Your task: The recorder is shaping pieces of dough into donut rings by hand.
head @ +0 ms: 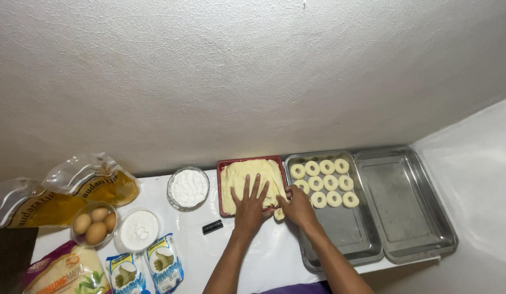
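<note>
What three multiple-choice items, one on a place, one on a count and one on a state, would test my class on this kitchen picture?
1. Where does the left hand rest?
A. flat on the sheet of dough in the red tray
B. on the bowl of eggs
C. inside the far steel tray

2. How many eggs lie in their bowl?
A. two
B. four
C. six

3. What state is the right-hand steel tray in?
A. full of rings
B. empty
C. covered with a lid

Key:
1 A, its fingers are spread on the dough.
2 B, four eggs show.
3 B, only bare metal shows; the dough rings lie in the near steel tray, by the right hand.
</note>
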